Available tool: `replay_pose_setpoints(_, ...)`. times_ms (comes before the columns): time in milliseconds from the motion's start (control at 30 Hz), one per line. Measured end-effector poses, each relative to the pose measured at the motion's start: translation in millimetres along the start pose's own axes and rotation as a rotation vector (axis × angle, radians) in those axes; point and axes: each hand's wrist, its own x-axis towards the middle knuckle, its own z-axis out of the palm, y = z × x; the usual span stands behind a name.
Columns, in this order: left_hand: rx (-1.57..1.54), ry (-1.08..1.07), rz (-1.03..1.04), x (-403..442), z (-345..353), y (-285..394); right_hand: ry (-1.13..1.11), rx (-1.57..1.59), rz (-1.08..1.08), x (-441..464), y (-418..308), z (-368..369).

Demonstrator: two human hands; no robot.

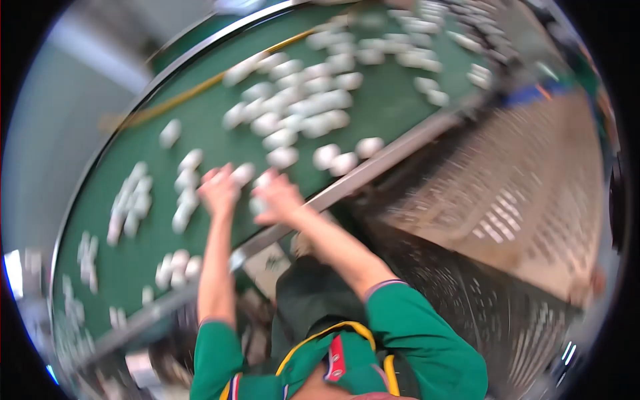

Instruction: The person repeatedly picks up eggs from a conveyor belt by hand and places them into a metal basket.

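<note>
Many white rounded pieces, blurred and too indistinct to name by kind, lie on a green belt-like surface (260, 143). My left hand (219, 190) reaches over it with fingers bent, and a bit of white shows between them. Just right of those fingers is a white rounded piece (243, 174). My right hand (281, 199) is close beside, near the metal edge, its fingers curled round another white piece (265, 181). Below that hand, a further white piece (257, 205) lies partly covered. Motion blur hides the exact finger contact.
A large cluster of white pieces (293, 100) spreads beyond my hands, with smaller groups to the left. A yellow strip (200, 87) crosses the far side. The metal rail (400, 150) borders the near edge. Perforated brown crates (507, 193) stand at right.
</note>
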Motion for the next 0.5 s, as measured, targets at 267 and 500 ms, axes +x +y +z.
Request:
replay_pose_setpoints(267, 0.039, -0.628, 0.214, 82, -68, 43, 0.296, 1.570, 0.169, 2, -12, -38)
replay_pose_setpoints(500, 0.216, -0.779, 0.374, 59, -42, -2, 0.149, 1.749, -0.154, -159, -85, -202)
